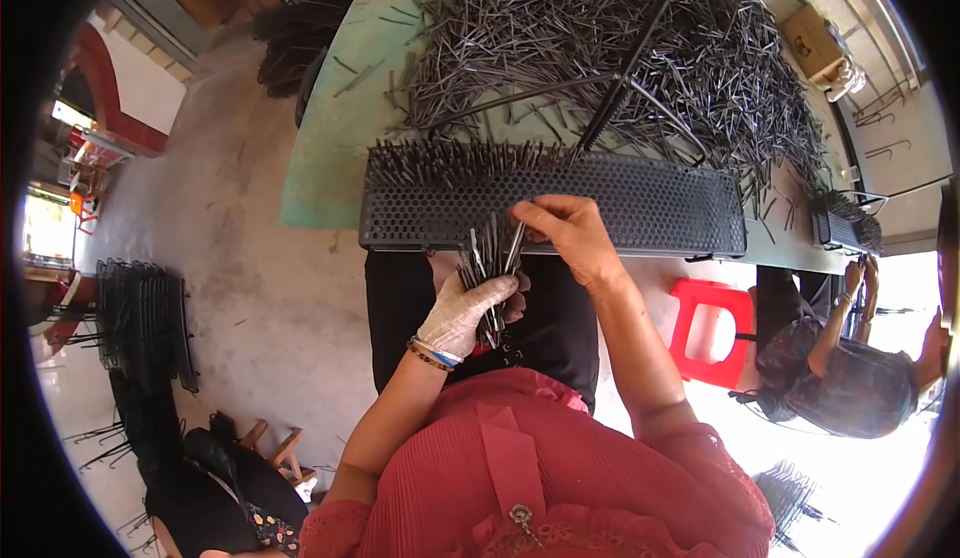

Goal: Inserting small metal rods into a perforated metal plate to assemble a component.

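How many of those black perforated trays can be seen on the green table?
2: one long perforated tray just beyond the hands, another tray at the table's right end by a co-worker. More may be hidden.

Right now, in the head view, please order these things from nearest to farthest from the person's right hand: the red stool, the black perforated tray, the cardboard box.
1. Black perforated tray: right under the right hand, across the table's near edge.
2. Red stool: on the floor, lower right of that hand.
3. Cardboard box: far upper right, past the pile of dark rods.
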Demonstrator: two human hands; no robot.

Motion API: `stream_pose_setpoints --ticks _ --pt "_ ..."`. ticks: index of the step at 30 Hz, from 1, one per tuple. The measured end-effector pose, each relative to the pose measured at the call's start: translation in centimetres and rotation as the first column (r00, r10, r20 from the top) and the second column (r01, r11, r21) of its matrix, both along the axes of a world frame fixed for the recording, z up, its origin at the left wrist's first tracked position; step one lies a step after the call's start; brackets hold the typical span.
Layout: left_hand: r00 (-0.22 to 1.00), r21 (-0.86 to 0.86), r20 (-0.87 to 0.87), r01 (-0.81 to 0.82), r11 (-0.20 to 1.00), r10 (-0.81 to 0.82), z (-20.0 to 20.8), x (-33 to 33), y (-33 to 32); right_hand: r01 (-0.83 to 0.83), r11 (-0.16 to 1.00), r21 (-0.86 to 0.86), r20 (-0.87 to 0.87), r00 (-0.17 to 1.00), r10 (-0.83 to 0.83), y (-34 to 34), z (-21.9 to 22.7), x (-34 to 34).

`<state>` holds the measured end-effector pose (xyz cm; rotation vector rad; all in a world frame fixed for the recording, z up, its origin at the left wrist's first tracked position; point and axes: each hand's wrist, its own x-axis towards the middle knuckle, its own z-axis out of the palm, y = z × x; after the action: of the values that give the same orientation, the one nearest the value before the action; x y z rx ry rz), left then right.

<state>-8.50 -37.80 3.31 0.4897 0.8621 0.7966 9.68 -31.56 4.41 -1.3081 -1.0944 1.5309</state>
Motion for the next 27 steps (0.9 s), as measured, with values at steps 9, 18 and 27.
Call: stream_pose_setpoints --ticks 9,18,27 --pt "0.998 -0.085 0.021 -0.051 0.995 0.053 -0.9 1.9 -0.1 0.328 0.788 0.521 0.080 0.900 -0.428 4.2 0.2 1.5" --pt "0.997 -0.066 0.048 0.064 0.996 -0.061 -1.4 0.9 0.2 0.183 0.668 0.721 0.281 0.804 -0.524 4.3 -0.8 1.0" --pt "0.993 -0.060 0.105 0.059 0.996 -0.053 -1.4 0.5 0.1 0.138 0.652 0.746 0.296 0.809 -0.509 4.3 -0.8 0.3"
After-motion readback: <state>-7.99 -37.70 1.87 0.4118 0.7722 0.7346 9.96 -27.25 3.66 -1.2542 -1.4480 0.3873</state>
